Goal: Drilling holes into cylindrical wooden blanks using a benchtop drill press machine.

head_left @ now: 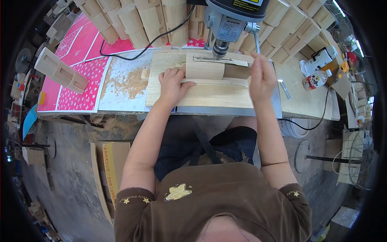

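A pale wooden cylinder section (205, 70) with a cut-out lies sideways in a wooden jig board (215, 96) under the drill press (231, 24). My left hand (173, 85) grips the cylinder's left end, its thumb pointing right along the jig. My right hand (263, 78) is closed around the lower end of the drill press lever (256, 42), right of the cylinder. Above the cylinder's far side sits the drill chuck (220, 49); the bit's tip cannot be made out. A metal strip (219, 60) lies along the far side of the cylinder.
Several similar wooden cylinders (153, 22) stand behind the jig. One more cylinder (60, 70) stands at the left on pink sheeting. Sawdust (131, 80) covers the left work surface. A black cable (133, 58), a cutter knife (284, 89) and bottles (316, 80) lie around. Below left is a cardboard box (117, 173).
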`<state>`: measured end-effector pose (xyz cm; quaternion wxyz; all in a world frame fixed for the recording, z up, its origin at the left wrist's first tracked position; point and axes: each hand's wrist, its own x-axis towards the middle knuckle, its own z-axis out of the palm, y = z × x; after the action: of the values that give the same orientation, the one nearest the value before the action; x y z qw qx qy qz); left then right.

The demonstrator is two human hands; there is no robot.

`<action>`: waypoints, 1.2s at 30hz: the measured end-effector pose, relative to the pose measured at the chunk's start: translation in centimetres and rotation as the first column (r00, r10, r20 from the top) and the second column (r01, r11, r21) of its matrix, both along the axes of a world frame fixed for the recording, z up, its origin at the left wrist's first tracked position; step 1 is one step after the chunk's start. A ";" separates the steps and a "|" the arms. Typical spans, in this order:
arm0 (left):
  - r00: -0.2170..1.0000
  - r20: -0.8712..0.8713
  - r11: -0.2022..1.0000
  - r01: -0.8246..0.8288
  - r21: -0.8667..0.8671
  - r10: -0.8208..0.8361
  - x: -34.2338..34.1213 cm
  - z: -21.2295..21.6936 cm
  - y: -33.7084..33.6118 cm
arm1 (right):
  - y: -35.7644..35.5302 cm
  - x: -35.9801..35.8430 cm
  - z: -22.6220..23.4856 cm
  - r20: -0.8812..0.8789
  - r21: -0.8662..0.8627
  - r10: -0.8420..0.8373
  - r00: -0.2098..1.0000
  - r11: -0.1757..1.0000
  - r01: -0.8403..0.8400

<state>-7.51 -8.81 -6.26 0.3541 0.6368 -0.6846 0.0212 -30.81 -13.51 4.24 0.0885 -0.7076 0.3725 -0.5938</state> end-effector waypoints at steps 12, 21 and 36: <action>0.999 -0.006 0.997 -0.036 0.065 0.037 0.2 0.1 0.7 | -3.1 -0.2 8.8 -0.118 -0.147 -0.008 0.993 0.989 -0.010; 0.998 -0.051 0.998 -0.020 0.063 0.023 -4.1 0.2 -1.3 | -12.0 0.3 14.7 -0.388 0.093 -0.125 0.913 0.980 0.174; 0.999 -0.038 0.998 -0.036 0.057 0.039 -3.9 0.0 -0.9 | -2.4 -0.1 -3.3 0.000 -0.161 0.097 0.995 0.982 -0.096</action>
<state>-11.38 -9.71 -6.24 0.3489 0.6595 -0.6658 -0.0038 -30.92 -15.88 0.98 0.0612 -0.7275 0.2882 -0.6197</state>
